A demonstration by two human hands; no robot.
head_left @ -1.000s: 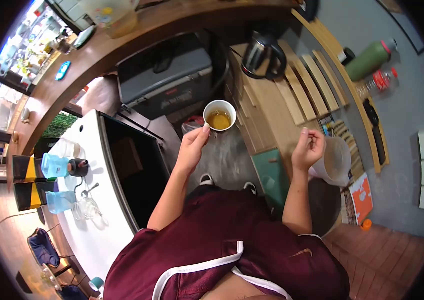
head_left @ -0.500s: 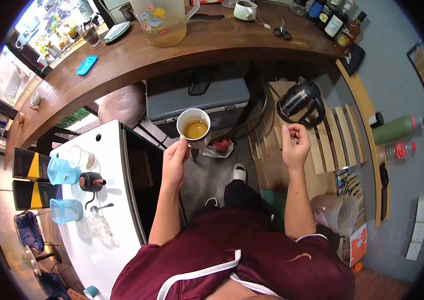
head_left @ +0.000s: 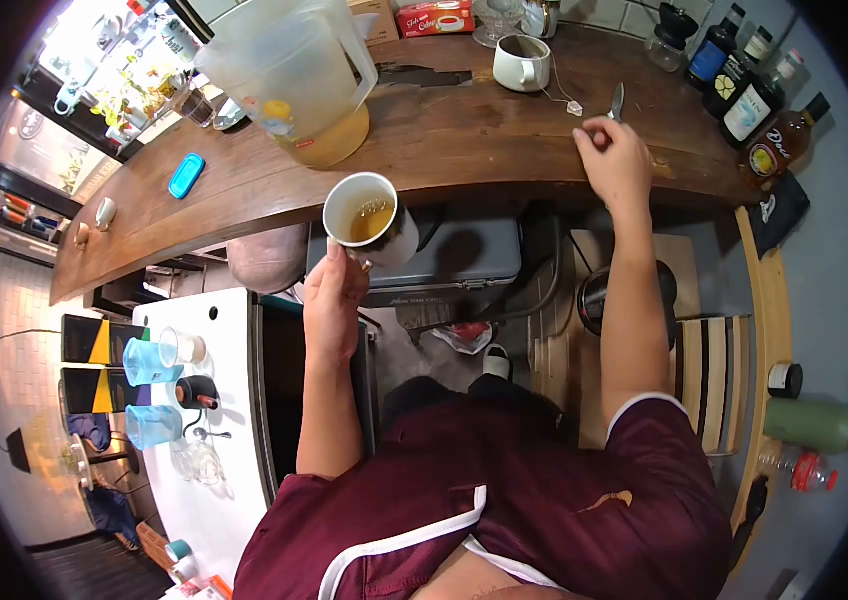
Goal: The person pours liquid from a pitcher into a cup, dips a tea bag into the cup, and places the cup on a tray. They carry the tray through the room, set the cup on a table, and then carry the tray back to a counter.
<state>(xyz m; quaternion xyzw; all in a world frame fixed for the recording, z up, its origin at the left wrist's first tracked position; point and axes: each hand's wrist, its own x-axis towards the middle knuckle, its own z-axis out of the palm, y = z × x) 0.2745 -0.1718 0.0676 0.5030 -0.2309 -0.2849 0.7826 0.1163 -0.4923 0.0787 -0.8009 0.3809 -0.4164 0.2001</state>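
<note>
A person in a maroon shirt holds a white cup [head_left: 369, 215] of amber liquid in the left hand [head_left: 334, 290], fingers wrapped round its lower side, with the cup raised level with the near edge of a curved wooden counter [head_left: 464, 140] and not yet resting on it. The right hand [head_left: 616, 160] lies on the counter with its fingertips curled at a small metal tool [head_left: 616, 100]; whether it grips the tool cannot be told. The step in hand appears to be bringing the cup up to the counter, and the next move would call for keeping it level and finding a bare patch of wood. Farther back on the counter stand one plastic pitcher [head_left: 294, 80] with amber liquid at its bottom, one white mug [head_left: 522, 62] and, at the right end, four bottles [head_left: 749, 105].
</note>
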